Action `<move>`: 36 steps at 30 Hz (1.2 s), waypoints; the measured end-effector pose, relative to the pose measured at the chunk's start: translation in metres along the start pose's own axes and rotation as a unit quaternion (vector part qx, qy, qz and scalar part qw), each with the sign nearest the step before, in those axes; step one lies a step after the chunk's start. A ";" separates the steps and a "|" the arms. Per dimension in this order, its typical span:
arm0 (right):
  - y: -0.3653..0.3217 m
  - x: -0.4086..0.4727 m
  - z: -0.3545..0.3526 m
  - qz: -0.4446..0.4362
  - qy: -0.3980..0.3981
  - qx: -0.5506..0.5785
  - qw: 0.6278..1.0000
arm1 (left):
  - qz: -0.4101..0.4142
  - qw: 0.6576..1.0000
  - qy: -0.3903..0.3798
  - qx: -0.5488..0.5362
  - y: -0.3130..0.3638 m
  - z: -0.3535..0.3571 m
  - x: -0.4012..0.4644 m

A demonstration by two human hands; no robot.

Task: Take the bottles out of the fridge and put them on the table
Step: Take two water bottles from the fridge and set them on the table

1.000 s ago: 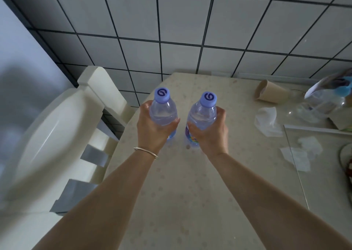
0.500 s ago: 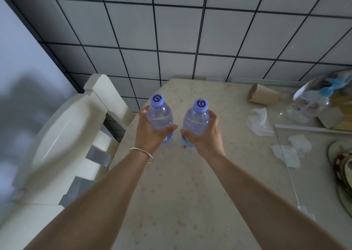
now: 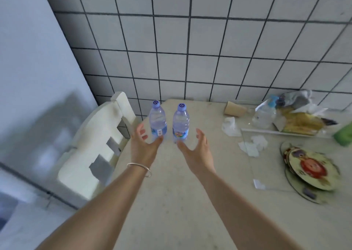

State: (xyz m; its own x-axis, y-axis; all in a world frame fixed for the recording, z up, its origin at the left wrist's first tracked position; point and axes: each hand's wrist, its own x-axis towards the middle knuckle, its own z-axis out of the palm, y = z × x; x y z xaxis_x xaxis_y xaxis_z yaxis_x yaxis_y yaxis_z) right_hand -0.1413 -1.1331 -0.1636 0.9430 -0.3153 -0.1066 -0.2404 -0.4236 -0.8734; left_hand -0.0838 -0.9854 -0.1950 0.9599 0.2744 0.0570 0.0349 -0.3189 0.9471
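Head view: half a second ago each hand was wrapped around a bottle; now both hands have let go. The left hand is spread wide, fingers apart, just below and left of the left bottle, its thumb tip close to the bottle's base, though I cannot tell if it touches. The right hand is likewise wide open, cupped just below and right of the right bottle, holding nothing. The camera has also tilted up, so more wall and more of the clutter at right come into frame.

Counted: 2 clear water bottles with purple caps stand upright, side by side with a narrow gap between them, near the far left edge of the pale table, at centre frame. 2 bare forearms rise from the bottom edge; 1 thin bracelet circles the left wrist. 1 white chair sits at left of the table. 1 paper cup lies on its side at upper right, and near it lie 2 patches of crumpled tissue. 1 glass pane lies flat at right, beside 1 stack of round decorated coasters. The heap of bags and packaging at far right is too blurred to count.
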 end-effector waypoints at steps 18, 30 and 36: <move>0.013 -0.326 -0.056 -0.064 0.009 0.005 0.998 | 0.058 0.996 -0.002 -0.071 0.035 -0.178 -0.338; 0.023 -0.546 -0.020 -0.040 0.074 -0.003 0.996 | 0.097 0.984 -0.131 -0.078 -0.002 -0.300 -0.482; -0.007 -0.620 0.005 -0.084 0.040 -0.028 0.995 | 0.115 0.984 -0.103 -0.088 -0.002 -0.378 -0.521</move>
State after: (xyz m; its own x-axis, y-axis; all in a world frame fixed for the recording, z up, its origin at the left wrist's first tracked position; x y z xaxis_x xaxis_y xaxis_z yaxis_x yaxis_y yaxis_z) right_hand -0.7229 -0.9305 -0.0936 0.9500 -0.3021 0.0785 -0.0961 -0.5224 -0.8473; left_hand -0.6886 -0.7851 -0.1073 0.9735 0.0181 0.2279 -0.2208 -0.1842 0.9578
